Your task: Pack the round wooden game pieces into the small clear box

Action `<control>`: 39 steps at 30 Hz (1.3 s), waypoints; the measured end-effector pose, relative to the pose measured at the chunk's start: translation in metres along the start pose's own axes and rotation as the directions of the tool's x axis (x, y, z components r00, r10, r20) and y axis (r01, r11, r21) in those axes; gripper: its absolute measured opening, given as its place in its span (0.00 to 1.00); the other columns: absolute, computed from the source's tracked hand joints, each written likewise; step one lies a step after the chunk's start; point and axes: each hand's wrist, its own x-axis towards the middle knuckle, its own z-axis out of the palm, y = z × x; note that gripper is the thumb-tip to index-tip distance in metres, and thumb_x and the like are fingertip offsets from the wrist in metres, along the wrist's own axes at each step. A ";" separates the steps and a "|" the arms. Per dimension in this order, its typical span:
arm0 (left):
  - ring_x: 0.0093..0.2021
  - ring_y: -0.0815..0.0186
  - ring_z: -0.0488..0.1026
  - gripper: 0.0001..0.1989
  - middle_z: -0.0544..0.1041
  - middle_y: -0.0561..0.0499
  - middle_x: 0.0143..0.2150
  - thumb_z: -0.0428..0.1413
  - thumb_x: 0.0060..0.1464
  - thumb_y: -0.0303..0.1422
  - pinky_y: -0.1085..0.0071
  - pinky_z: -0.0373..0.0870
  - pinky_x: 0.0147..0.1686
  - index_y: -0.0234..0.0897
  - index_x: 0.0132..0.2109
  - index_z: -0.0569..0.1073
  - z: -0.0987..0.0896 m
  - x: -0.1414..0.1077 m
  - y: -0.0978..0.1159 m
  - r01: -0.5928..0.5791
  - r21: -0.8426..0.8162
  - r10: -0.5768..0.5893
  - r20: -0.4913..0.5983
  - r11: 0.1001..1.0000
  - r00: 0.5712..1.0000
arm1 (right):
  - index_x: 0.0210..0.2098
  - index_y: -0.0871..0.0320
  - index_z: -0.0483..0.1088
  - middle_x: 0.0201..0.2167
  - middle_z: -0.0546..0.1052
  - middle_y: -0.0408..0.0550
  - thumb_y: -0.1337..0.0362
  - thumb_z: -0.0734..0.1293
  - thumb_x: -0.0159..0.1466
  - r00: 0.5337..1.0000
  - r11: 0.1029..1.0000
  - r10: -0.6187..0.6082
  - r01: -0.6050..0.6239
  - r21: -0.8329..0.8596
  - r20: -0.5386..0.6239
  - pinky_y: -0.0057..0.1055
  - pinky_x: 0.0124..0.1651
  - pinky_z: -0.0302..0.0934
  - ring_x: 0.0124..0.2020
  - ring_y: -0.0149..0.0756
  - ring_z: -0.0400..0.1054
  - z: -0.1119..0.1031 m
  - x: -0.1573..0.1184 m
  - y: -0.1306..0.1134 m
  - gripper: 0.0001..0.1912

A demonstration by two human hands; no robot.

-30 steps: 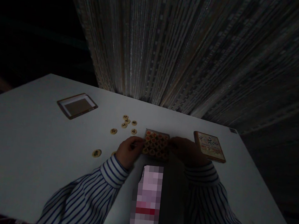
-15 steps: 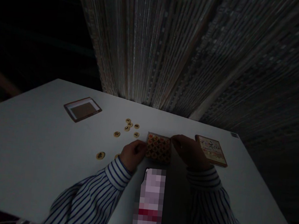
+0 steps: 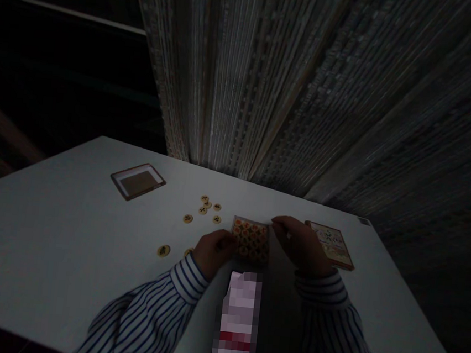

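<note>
A small open box [image 3: 269,243] packed with rows of round xiangqi pieces [image 3: 250,236] sits on the white table, the far pieces marked in red. My left hand [image 3: 215,250] is closed in a pinch over the box's left edge; anything between its fingertips is hidden. At the far right corner, my right hand [image 3: 302,244] has its fingers drawn together against the box's edge. Several loose xiangqi pieces [image 3: 187,218] with dark characters lie left of the box. One more piece [image 3: 189,251] is partly covered by my left hand.
A shallow brown-edged tray or lid [image 3: 158,183] lies at the far left of the table [image 3: 67,238]. Beside my right hand rests a flat printed box or lid [image 3: 333,244]. A phone with a blurred screen [image 3: 237,321] is near me. String curtains [image 3: 237,77] hang behind the table.
My view has shifted slightly, so the table sits lower in it. My left fingers have come further over the box's left side. My right hand stays by the far right corner.
</note>
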 end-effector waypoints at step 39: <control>0.38 0.53 0.74 0.15 0.76 0.39 0.36 0.47 0.51 0.37 0.62 0.65 0.35 0.35 0.39 0.74 -0.064 0.091 -0.012 0.065 0.829 -0.159 0.029 0.555 0.987 | 0.40 0.57 0.70 0.31 0.77 0.48 0.64 0.59 0.62 0.998 0.990 -0.054 0.058 0.126 -0.033 0.32 0.35 0.65 0.30 0.35 0.70 0.016 0.058 -0.018 0.11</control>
